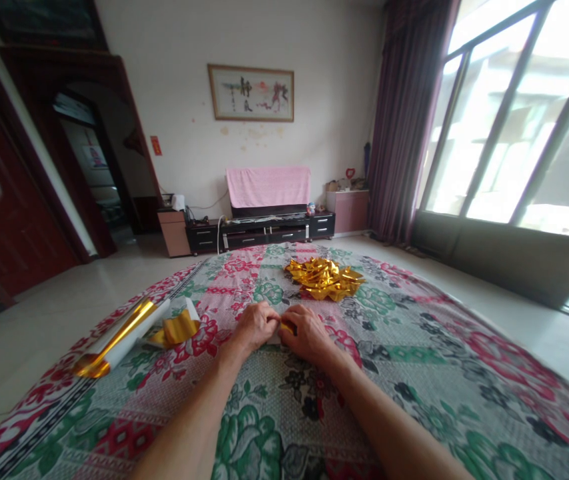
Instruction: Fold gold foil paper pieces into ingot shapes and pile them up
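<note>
Side by side over the patterned tablecloth [249, 433], my left hand [257, 325] and my right hand [308, 333] pinch a small piece of gold foil paper [288, 325]. A bit of its gold shows at the right fingers, and a pale edge lies under the hands. Most of the piece is hidden by my fingers. Just beyond the hands sits a pile of folded gold foil pieces [325, 280]. To the left lies a loosely rolled gold foil sheet [119, 333] with a white underside. Beside it are curled gold foil sheets [177, 329].
Past the cloth-covered surface, a low black cabinet [264, 230] stands against the wall, with a pink cloth [268, 187] draped over something on it. A purple curtain [404, 120] and large windows [504, 133] are on the right. A dark red door [9, 200] is at left.
</note>
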Tool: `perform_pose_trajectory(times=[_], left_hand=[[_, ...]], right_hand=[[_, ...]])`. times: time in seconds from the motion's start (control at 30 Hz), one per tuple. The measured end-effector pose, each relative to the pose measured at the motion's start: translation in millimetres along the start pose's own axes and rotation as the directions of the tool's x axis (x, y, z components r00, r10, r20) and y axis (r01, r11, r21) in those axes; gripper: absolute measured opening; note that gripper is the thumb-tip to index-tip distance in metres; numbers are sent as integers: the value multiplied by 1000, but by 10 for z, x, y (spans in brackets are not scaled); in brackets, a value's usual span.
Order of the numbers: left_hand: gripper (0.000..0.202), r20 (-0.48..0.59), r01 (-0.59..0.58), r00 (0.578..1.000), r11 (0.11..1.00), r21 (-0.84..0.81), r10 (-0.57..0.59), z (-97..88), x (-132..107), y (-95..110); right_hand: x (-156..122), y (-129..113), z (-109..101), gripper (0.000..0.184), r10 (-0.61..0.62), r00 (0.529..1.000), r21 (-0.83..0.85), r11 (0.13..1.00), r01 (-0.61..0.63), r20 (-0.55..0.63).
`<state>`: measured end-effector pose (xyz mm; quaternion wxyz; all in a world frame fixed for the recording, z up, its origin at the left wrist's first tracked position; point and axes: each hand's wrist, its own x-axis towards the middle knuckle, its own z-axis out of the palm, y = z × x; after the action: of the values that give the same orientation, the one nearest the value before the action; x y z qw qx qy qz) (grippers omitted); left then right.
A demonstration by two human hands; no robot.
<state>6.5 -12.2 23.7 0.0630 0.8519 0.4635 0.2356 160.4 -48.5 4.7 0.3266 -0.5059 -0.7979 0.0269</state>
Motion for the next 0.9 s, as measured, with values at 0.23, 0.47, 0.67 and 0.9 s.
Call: perform_pose_trajectory(times=[0.23,0.47,0.67,0.9], left_hand=[[26,-25,-30,999,1000,-6,30,37,1,-29],[26,3,-67,998,998,16,67,24,6,-37],[26,9,-118,993,992,34,118,32,13,-54],[26,-10,-159,987,987,36,160,18,1,-54]], right_hand=[[3,0,3,15,11,1000,1,1000,-11,2],[-1,-10,-15,15,7,1000,7,1000,-7,-2],[1,-19,-19,14,16,1000,3,1000,-16,0],[8,-23,-23,14,27,999,-12,1000,-26,18]])
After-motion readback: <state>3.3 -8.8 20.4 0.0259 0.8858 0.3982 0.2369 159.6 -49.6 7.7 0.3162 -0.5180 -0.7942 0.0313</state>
